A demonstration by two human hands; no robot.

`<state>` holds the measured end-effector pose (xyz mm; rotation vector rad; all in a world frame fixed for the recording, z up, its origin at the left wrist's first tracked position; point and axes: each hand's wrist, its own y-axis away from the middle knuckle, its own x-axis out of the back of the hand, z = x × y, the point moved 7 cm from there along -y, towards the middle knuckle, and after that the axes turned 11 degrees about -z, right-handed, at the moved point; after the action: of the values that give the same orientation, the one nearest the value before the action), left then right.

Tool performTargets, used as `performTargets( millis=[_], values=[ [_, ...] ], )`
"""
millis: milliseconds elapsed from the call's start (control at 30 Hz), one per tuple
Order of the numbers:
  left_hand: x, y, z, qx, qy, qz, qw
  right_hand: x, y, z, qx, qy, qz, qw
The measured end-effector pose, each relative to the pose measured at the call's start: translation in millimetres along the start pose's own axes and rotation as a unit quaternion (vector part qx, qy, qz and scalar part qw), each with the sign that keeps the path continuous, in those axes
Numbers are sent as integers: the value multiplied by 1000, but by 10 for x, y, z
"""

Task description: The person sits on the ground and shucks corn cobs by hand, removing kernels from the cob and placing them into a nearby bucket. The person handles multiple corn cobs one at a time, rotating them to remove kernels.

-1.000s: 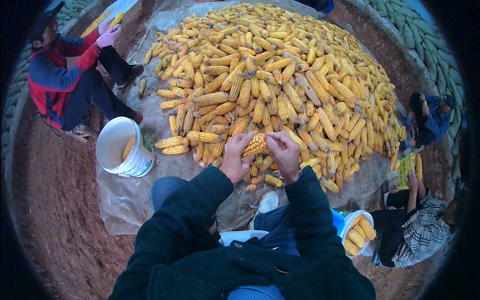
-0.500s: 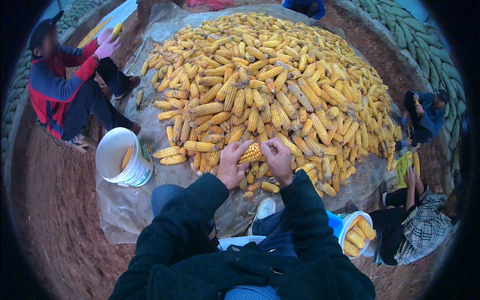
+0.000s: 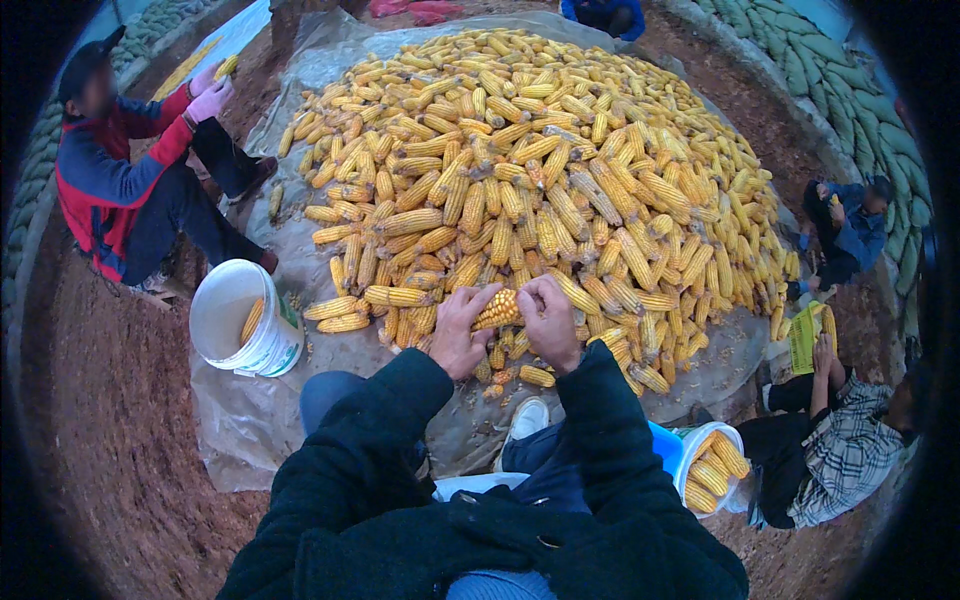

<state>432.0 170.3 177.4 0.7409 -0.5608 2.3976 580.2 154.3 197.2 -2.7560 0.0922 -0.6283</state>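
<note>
Between my two hands is an ear of corn [image 3: 497,310], yellow with some paler kernels, held crosswise over the near edge of a large corn pile [image 3: 560,180]. My left hand [image 3: 463,335] is closed round its left end. The fingers and thumb of my right hand [image 3: 548,322] pinch its right end. Part of the ear is hidden under the fingers. Below my right hand a short ear [image 3: 537,376] lies on the plastic sheet [image 3: 250,430], with other loose ears and bits around it.
A white bucket [image 3: 225,318] with an ear inside stands at left. Another bucket [image 3: 716,466], holding several ears, is at lower right beside a blue container [image 3: 668,446]. People sit round the pile; one at left wears pink gloves [image 3: 211,100]. Stacked green sacks [image 3: 830,80] line the far right.
Both hands keep their grip on the ear, with only slight movement of the fingers. The view has shifted a little. The gloved person's hands have lowered slightly.
</note>
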Motion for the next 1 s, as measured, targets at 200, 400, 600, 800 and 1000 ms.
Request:
performTargets(
  millis=[200, 400, 600, 800, 1000],
  values=[
    [17, -39, -36, 3, 25, 9, 1000, 26, -10, 198, -42, -123, 42, 991],
    [46, -37, -74, 7, 43, 46, 998, 6, 8, 307, -112, -68, 11, 991],
    [56, -45, -74, 15, 13, 41, 999, -11, -20, 67, -11, -47, 17, 999],
    [54, -1, -38, 20, -8, 43, 999, 1, -15, 88, -13, -41, 17, 999],
    [-3, 0, -8, -8, -18, 34, 999, 22, -13, 172, -37, -70, 24, 997]
  ],
)
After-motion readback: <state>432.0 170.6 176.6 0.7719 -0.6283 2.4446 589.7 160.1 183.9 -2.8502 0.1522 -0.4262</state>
